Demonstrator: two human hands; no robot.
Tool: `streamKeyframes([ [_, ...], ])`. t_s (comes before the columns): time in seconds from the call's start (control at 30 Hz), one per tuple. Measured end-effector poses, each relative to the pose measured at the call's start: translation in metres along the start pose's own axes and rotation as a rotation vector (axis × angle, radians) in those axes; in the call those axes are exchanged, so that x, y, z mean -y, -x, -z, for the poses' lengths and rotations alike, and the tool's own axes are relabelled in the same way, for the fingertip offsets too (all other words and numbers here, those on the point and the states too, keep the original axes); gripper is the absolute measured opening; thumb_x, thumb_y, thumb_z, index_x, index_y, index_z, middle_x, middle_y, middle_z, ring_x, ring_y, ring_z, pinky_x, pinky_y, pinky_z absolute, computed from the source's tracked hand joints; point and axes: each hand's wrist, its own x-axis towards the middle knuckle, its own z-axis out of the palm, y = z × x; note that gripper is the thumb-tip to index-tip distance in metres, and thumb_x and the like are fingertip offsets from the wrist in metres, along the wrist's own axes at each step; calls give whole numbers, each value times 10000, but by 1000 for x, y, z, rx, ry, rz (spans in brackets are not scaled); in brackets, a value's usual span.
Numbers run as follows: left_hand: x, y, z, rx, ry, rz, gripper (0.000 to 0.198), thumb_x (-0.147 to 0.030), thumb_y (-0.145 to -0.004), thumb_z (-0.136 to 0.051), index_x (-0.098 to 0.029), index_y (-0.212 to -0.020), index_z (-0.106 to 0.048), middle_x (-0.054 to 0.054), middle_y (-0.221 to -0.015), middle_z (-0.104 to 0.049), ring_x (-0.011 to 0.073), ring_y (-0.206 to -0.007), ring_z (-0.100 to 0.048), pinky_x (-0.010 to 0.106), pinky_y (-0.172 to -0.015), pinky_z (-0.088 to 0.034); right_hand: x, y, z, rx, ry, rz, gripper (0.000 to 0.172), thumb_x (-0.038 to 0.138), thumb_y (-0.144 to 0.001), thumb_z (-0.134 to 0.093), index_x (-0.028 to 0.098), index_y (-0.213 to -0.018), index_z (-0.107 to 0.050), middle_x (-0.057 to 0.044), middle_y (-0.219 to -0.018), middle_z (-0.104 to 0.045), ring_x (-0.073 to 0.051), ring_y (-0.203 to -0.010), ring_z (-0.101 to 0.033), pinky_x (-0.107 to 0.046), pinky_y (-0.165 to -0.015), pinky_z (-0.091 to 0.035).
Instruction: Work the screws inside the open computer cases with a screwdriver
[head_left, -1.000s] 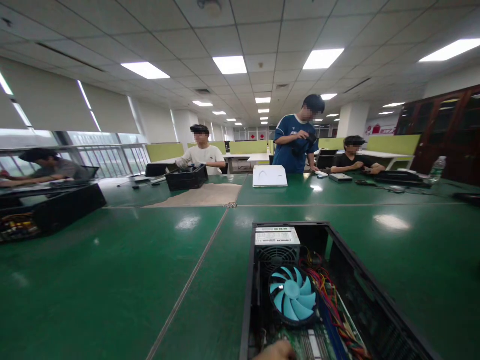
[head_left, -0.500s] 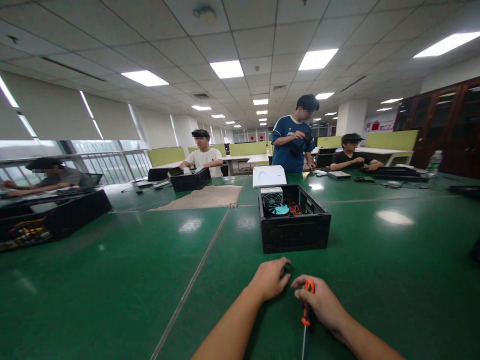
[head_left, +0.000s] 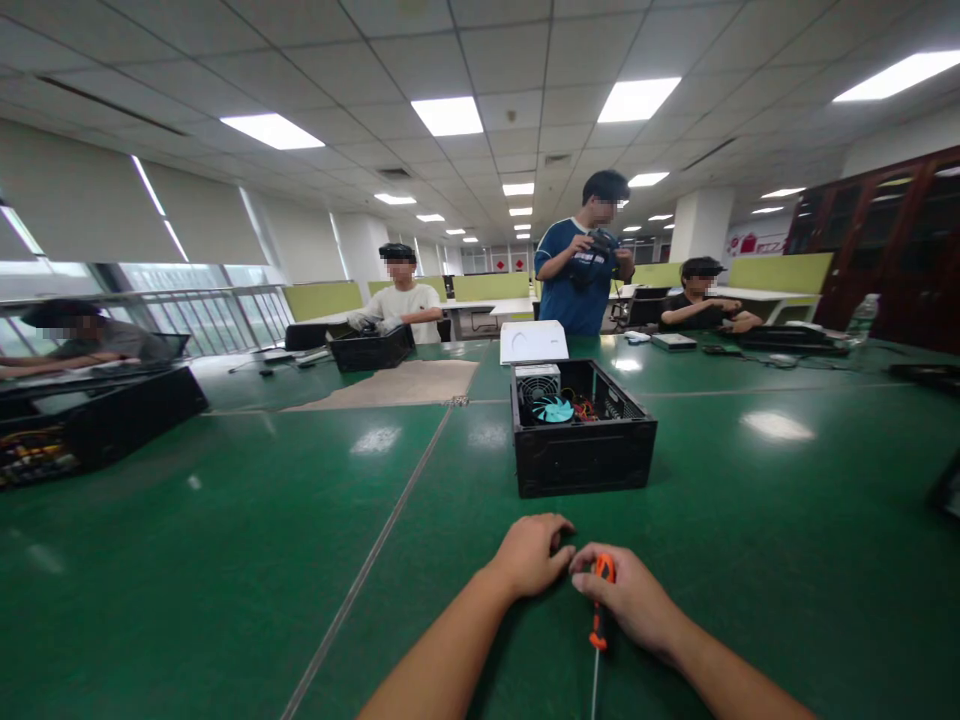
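My right hand (head_left: 628, 600) is closed around the orange handle of a screwdriver (head_left: 598, 612), whose thin shaft points back toward me. My left hand (head_left: 531, 552) rests beside it on the green table (head_left: 225, 560), fingers curled, its fingertips touching the right hand; whether it holds anything is hidden. Just beyond both hands stands an open black computer case (head_left: 579, 436) with a blue fan (head_left: 553, 408) and coloured wires inside.
A white box (head_left: 533, 341) lies behind the case. Another black case (head_left: 90, 420) sits at the left and a black tray (head_left: 371, 350) farther back. Three people sit at the table and one stands beyond it. A brown mat (head_left: 397, 384) lies mid-table.
A second ago the open case filled the lower view; the view has since pulled back, so both hands and the screwdriver show in front of the case. The hands barely shifted in the last half second.
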Motion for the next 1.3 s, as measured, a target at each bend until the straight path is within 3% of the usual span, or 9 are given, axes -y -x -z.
streamKeyframes([
  [0.57,-13,-1,9,28,-5,77,278,-377,-927,-616,-151,-1088,-631,31,-881,-649,177,-794,-629,370,-757,-536,9,5,1,1,2,0,169,292,-742,-619,152,-832,-647,36,-664,-490,-128,-622,-412,-257,-605,-342],
  [0.7,-33,-29,45,-45,-63,97,233,-345,-922,-619,-166,-1070,-641,26,-892,-659,174,-801,-635,355,-750,-540,2,2,1,-3,-25,-37,229,387,-770,-639,164,-817,-636,47,-623,-468,-115,-572,-426,-237,-550,-354],
  [0.83,-43,-77,93,-190,-207,91,420,-379,-939,-588,-195,-1310,-515,106,-1322,-536,274,-1202,-519,495,-1006,-438,-10,-2,-2,7,-114,-136,451,615,-862,-443,185,-892,-576,71,-554,-436,-106,-390,-414,-218,-380,-311],
  [0.93,-37,-104,108,-115,-331,191,400,-414,-917,-623,-165,-1226,-573,114,-1277,-566,282,-1152,-556,520,-977,-459,-15,-4,-4,1,-159,-157,482,670,-842,-445,196,-849,-532,82,-522,-431,-98,-352,-412,-203,-350,-301],
  [1.03,-31,-114,108,-26,-426,293,324,-416,-931,-607,-148,-1115,-620,95,-1148,-625,245,-1039,-611,479,-915,-505,-15,-5,-8,7,-186,-136,476,670,-811,-516,194,-788,-513,91,-497,-411,-80,-348,-386,-192,-357,-293],
  [1.17,-35,-110,108,19,-485,325,349,-439,-937,-592,-148,-1129,-613,96,-1141,-628,242,-1032,-614,470,-908,-508,4,-3,-4,31,-257,-83,443,635,-790,-562,199,-795,-489,83,-534,-443,-80,-382,-404,-198,-381,-300],
  [1.3,-54,-83,123,61,-495,294,396,-494,-892,-630,-149,-1087,-639,92,-1064,-664,245,-990,-635,461,-895,-506,63,15,35,70,-336,56,408,562,-772,-664,196,-880,-519,47,-674,-550,-89,-506,-517,-223,-524,-425],
])
